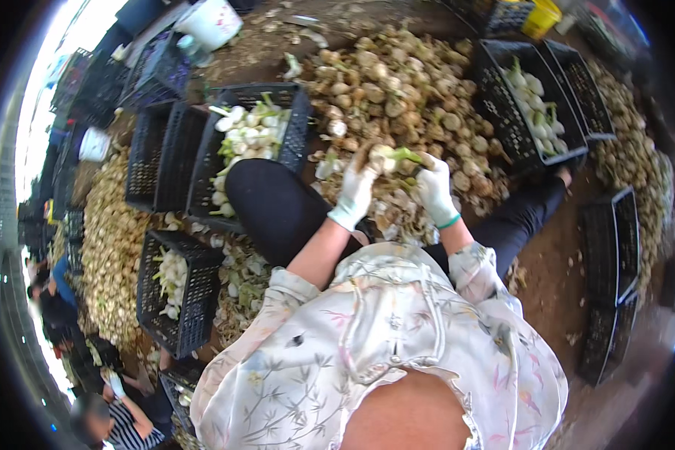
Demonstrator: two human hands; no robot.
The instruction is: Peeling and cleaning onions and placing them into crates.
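Both of my hands wear white knit gloves with soiled fingertips. My left hand (355, 188) grips a pale garlic bulb (382, 158) above the floor between my legs. On the bulb's other side, my right hand (437, 188) pinches the end of its green stem (406, 154). Whether a small tool sits in the right fingers cannot be made out. Beyond the hands spreads a heap of unpeeled, brownish garlic bulbs (394, 84). Loose garlic skins (399, 216) lie below the hands. A black plastic crate (299, 132) by my left knee holds peeled white bulbs (253, 132) with green stems.
Another black crate (498, 101) with cleaned garlic stands at the far right, near my foot. To the left are nested crates (157, 157), a part-filled crate (199, 304) and a long garlic pile (112, 247). A gloved co-worker in a striped top (132, 424) sits at lower left.
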